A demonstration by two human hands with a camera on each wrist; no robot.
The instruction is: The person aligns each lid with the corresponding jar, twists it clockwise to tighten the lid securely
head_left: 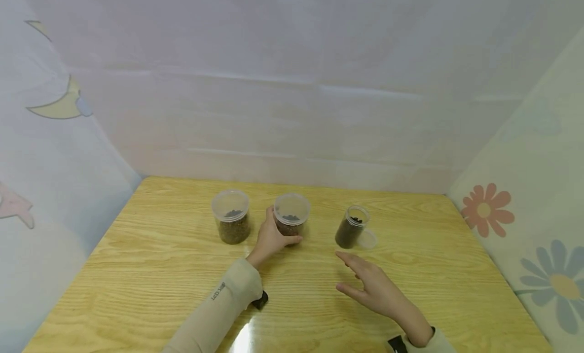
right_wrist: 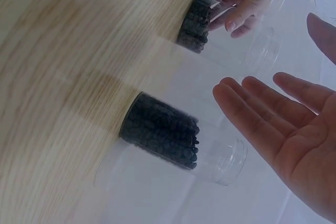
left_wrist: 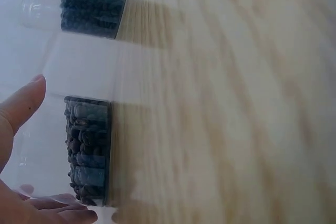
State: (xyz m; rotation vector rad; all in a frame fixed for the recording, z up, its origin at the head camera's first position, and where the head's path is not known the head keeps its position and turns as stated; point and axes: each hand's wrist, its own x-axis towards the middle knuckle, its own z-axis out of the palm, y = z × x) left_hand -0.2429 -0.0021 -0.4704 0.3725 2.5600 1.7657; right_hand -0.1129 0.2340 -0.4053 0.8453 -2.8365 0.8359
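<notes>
Okay, middle jar stood upright on the surface, between two other jars. Transparent, wide body, roughly half full of dark bean-like bits. Couldn't tell whether its top was capped.

Left grip was on that jar: bare hand, thumb bent across the near side low down, fingers round the left and far side. Spread was about the jar's width. Couldn't tell how hard it pressed. Left wrist view had the jar's base down on the wood grain, shadow running off it.

Right jar: narrower, upright, well apart from the middle one, dark contents past halfway, mouth uncovered. Transparent disc, lid-like, lay just beside its base on the right.

Right grip sat near the right jar, on the person's side of it. Nothing held. Fingers extended, thumb well away from them. Right wrist view showed a gap between fingertips and jar.

Left jar: wide like the middle one, upright, similar fill, just left of the left grip, nothing holding it.

Further out: left sleeve, pale with dark lettering, black item at the cuff. Right sleeve was mostly cut off by the frame edge, another black item at that wrist.

Pale creased backdrop behind; yellow moon on the left side, red flower and grey-blue flower on the right.
</notes>
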